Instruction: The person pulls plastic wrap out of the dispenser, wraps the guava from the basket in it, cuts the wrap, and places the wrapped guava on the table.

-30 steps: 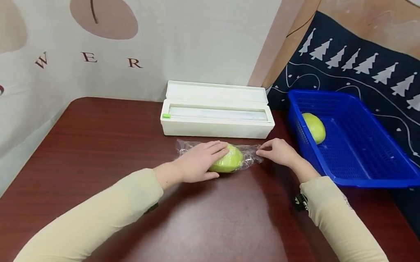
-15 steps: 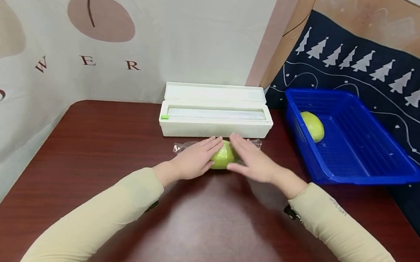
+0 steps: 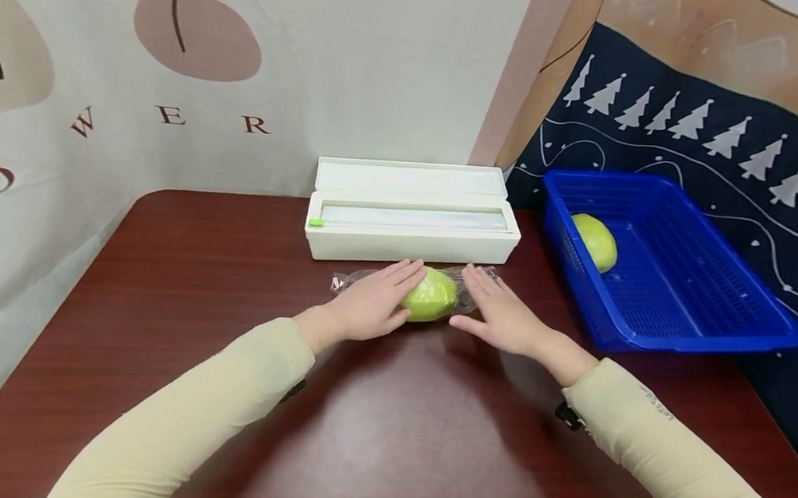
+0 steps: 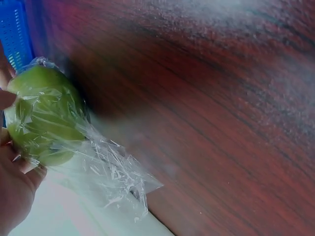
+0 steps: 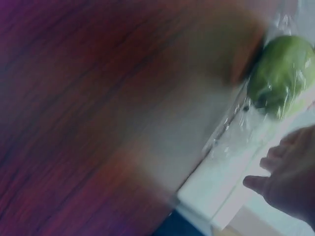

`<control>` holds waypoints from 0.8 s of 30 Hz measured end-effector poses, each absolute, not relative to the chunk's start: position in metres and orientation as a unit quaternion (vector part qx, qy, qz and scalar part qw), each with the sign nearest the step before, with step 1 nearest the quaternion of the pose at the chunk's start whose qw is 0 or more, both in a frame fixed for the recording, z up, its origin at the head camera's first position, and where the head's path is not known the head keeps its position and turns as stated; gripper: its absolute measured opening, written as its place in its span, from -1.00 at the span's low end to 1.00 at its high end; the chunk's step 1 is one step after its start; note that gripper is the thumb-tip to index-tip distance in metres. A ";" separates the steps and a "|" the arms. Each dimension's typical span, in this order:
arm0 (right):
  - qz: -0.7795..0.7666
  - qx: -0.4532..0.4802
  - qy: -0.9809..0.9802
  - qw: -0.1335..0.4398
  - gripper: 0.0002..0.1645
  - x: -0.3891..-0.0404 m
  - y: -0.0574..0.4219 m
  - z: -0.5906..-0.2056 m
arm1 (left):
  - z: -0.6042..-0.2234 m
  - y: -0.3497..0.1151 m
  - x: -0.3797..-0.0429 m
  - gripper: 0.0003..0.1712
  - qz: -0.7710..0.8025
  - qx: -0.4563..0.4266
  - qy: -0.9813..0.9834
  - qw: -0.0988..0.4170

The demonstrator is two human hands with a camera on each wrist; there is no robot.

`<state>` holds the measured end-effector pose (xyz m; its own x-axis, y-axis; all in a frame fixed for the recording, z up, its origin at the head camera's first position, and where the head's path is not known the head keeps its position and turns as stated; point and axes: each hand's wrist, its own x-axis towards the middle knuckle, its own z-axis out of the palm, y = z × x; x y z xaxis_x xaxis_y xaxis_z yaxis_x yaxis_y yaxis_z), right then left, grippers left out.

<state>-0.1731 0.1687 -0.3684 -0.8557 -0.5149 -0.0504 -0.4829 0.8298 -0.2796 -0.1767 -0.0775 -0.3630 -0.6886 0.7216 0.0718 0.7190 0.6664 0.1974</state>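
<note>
A smooth yellow-green fruit point(image 3: 432, 295), wrapped in clear plastic film, lies on the table between my hands. My left hand point(image 3: 370, 301) rests against its left side with straight fingers, covering part of it. Just right of the fruit, my right hand point(image 3: 506, 312) lies over the loose film point(image 3: 467, 279) with its fingers extended. In the left wrist view a crumpled tail of film point(image 4: 118, 172) spreads out from the fruit point(image 4: 47, 115). The right wrist view has my right hand point(image 5: 290, 174) apart from the fruit point(image 5: 283, 76).
Behind the fruit stands a white film dispenser box point(image 3: 409, 248), lid raised, with a roll point(image 3: 411, 218) inside and a green slider point(image 3: 316, 223) at its left end. To the right, a blue basket point(image 3: 708, 344) holds another green fruit point(image 3: 594, 242). The wooden table point(image 3: 384, 435) extends toward me.
My right hand has let go of the film's right end, moved left to the fruit, then back slightly right with fingers straightened. My left hand has stayed on the fruit.
</note>
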 end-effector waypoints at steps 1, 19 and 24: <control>-0.133 -0.241 0.960 0.057 0.04 -0.175 0.173 -0.368 | -0.363 -0.077 -0.177 -0.19 0.110 0.392 0.913 0.009; -0.287 -0.013 0.951 0.110 -0.61 -0.212 0.184 -0.379 | -0.369 -0.078 -0.193 -0.03 0.151 0.349 0.925 0.006; -0.543 0.018 0.825 0.156 -0.49 -0.213 0.174 -0.380 | -0.366 -0.078 -0.195 -0.04 0.152 0.352 0.923 0.015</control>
